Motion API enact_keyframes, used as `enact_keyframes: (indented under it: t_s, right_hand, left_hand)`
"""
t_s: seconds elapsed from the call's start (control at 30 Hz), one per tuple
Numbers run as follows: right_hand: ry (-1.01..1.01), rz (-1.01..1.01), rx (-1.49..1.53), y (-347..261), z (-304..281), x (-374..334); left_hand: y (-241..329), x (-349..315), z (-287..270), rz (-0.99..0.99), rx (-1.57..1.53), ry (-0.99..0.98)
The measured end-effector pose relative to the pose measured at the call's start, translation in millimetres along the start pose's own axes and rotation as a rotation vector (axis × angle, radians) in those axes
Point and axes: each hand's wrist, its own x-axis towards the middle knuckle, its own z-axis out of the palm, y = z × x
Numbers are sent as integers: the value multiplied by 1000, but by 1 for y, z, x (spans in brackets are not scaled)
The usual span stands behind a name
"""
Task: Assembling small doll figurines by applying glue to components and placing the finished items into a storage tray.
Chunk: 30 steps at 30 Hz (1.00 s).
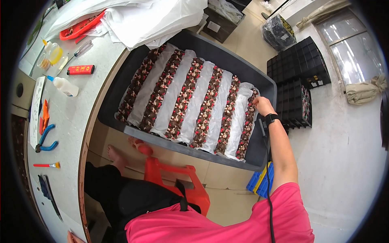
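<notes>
A large dark grey plastic tub [162, 142] holds several long rows of small brown pieces with red and pale pink parts, their kind too small to tell. Strips of white paper [194, 106] lie between and under the rows. At the upper end of the rightmost row [245, 133], my right hand [263, 106] has its fingers closed against the pieces; what they pinch is hidden. A dark watch is on that wrist. Only a bit of my left hand [73, 237] shows, at the table's edge by the bottom of the picture; its fingers are mostly cut off.
On the table [69, 129] at left lie blue-handled pliers [46, 139], a brush [46, 165], tweezers [52, 197], a white bottle [65, 86] and a red box [80, 70]. White sheets [154, 18] overhang the tub's far corner. A red stool [178, 174] and black crates [298, 62] stand on the floor.
</notes>
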Motion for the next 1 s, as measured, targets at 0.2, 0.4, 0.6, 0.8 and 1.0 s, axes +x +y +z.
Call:
enact_keyframes:
  t_s: [0.2, 0.4, 0.6, 0.8, 1.0]
  right_hand:
    - [-4, 10, 19, 3, 0, -9]
    - [-121, 21, 37, -18, -12, -28]
    - [-305, 76, -32, -29, -11, -34]
    - [-308, 78, -17, -33, -18, -43]
    - [-385, 50, -27, -37, -18, -55]
  left_hand:
    - [3, 2, 1, 17, 16, -10]
    - [0, -1, 1, 13, -20, -6]
    - [-13, -3, 4, 59, -5, -3]
    - [-5, -1, 3, 89, -5, 2]
    - [-7, -3, 0, 84, 34, 6]
